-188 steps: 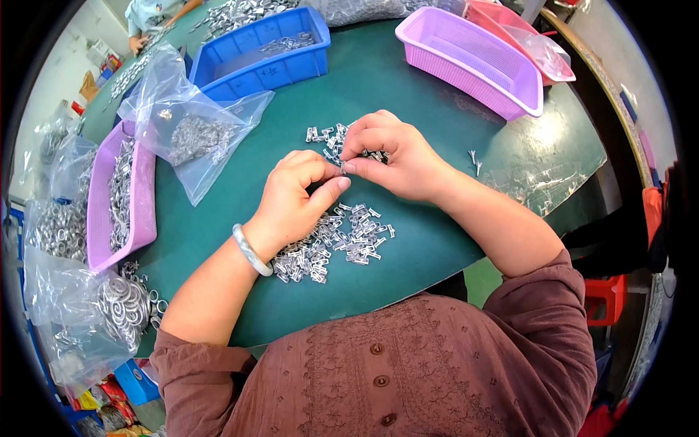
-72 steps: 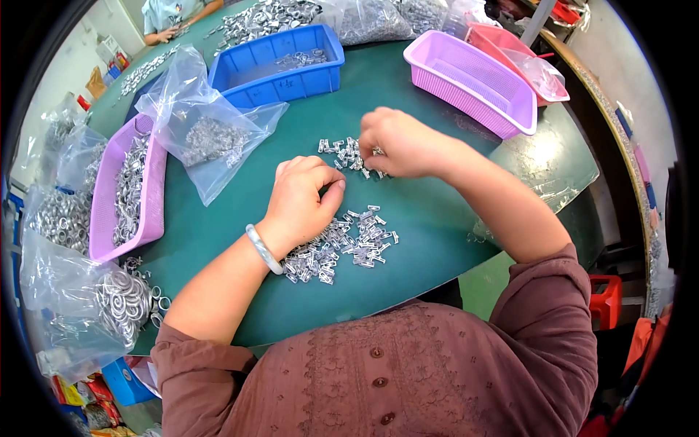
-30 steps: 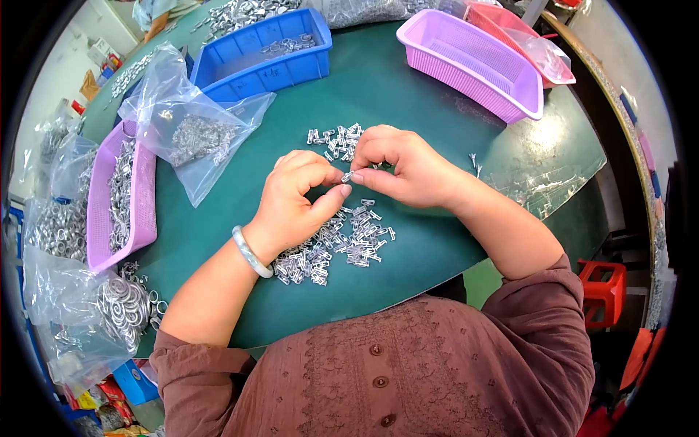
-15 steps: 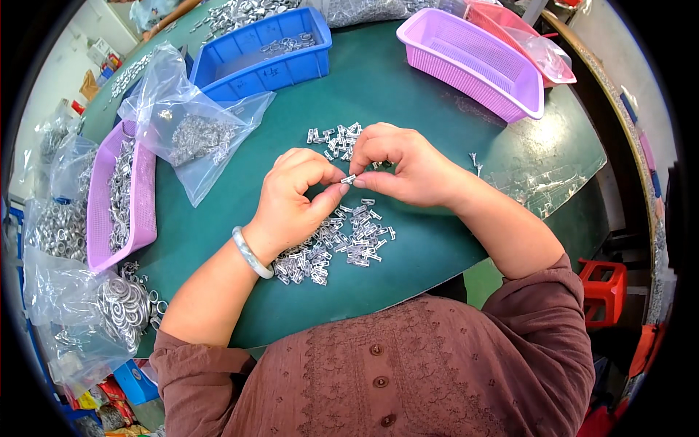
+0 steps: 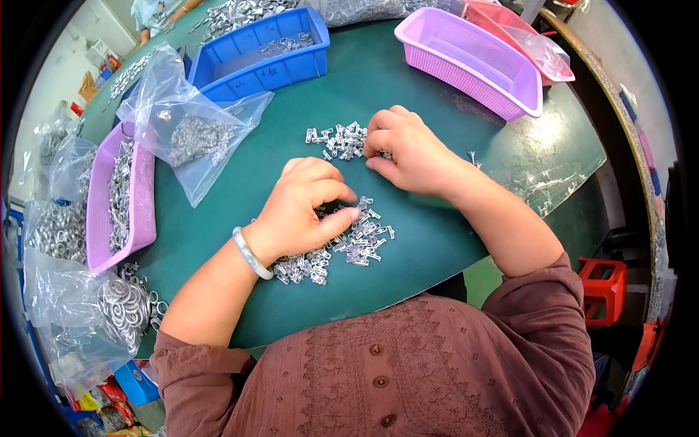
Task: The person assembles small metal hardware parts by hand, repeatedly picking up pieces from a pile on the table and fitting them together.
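Note:
Several small silver metal pieces, shaped like buckles or clips, lie in two piles on the green tabletop (image 5: 437,240). My left hand (image 5: 302,207), with a pale bangle (image 5: 251,253) on its wrist, is over the near pile (image 5: 368,240). Its thumb and forefinger are apart, and no piece shows between them. At the right edge of the smaller far pile (image 5: 338,140) is my right hand (image 5: 411,153), its fingers curled in toward the thumb. Whatever those fingertips hold, if anything, cannot be made out.
Beyond the left hand lie a clear bag of small metal parts (image 5: 200,138) and a blue bin (image 5: 266,76). A pink basket (image 5: 143,218) of parts stands left, beside loose rings (image 5: 124,306). An empty pink basket (image 5: 473,80) is far right. Another person (image 5: 154,14) is at far left.
My hands were together on one small metal piece and have now parted. The left has dropped to the near pile, the right has shifted right, beside the far pile. The other person has come further into view.

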The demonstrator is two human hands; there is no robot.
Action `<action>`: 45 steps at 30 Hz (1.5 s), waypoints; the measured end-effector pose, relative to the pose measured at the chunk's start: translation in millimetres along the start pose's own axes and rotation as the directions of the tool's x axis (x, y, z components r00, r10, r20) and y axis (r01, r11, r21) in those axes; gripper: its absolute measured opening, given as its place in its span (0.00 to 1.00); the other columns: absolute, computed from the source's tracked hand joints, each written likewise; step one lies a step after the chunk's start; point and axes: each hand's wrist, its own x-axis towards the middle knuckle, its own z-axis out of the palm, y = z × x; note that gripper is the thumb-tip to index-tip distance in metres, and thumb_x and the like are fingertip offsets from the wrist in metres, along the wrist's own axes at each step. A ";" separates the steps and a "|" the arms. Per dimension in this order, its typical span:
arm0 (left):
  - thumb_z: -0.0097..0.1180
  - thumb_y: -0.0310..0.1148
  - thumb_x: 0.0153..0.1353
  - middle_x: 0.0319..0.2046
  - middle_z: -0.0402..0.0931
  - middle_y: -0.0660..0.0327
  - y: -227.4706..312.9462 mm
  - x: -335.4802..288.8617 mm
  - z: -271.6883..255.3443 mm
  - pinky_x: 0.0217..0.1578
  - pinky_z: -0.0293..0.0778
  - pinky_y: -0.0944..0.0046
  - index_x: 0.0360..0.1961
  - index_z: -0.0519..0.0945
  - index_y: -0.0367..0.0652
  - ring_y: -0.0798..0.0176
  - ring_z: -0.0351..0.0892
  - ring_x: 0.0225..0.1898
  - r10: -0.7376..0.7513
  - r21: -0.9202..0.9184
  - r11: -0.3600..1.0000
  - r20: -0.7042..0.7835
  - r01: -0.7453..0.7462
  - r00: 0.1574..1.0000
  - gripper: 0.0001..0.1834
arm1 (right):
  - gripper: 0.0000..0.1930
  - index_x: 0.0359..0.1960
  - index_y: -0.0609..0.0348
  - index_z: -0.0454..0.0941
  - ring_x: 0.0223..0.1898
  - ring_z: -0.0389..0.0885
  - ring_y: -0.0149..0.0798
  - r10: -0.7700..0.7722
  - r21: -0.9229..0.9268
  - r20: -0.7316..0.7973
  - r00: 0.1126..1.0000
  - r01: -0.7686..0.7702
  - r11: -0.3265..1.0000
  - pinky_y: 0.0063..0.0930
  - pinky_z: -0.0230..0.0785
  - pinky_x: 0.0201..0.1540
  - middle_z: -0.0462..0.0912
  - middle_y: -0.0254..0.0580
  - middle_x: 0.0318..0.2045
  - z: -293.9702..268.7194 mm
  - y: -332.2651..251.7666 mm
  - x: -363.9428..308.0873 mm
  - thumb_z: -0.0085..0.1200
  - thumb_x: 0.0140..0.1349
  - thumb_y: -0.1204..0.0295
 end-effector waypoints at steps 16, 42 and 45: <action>0.64 0.28 0.50 0.27 0.76 0.61 -5.2 -2.6 2.8 0.40 0.68 0.60 0.28 0.82 0.41 0.58 0.74 0.33 -0.152 0.063 0.986 -0.080 0.157 0.985 0.04 | 0.01 0.23 0.57 0.79 0.45 0.71 0.45 -0.037 -0.026 0.047 0.998 0.039 0.999 0.37 0.64 0.48 0.77 0.40 0.37 3.4 -7.4 -1.4 0.57 0.49 0.75; 0.65 0.27 0.50 0.26 0.77 0.62 -5.0 -1.0 4.6 0.40 0.67 0.60 0.27 0.81 0.42 0.58 0.76 0.33 -0.176 -0.015 0.984 -0.200 0.177 0.964 0.04 | 0.04 0.31 0.60 0.78 0.41 0.74 0.41 -0.082 0.408 0.034 0.996 0.061 0.911 0.32 0.68 0.43 0.77 0.39 0.35 0.1 -8.9 -0.2 0.60 0.55 0.76; 0.65 0.27 0.49 0.26 0.77 0.62 -4.5 -0.8 3.7 0.40 0.68 0.60 0.27 0.81 0.42 0.58 0.75 0.33 -0.172 -0.015 0.985 -0.195 0.173 0.966 0.05 | 0.05 0.31 0.60 0.78 0.41 0.74 0.41 -0.074 0.414 0.046 0.996 0.049 0.909 0.31 0.68 0.43 0.77 0.39 0.35 -0.8 -9.9 0.2 0.60 0.54 0.77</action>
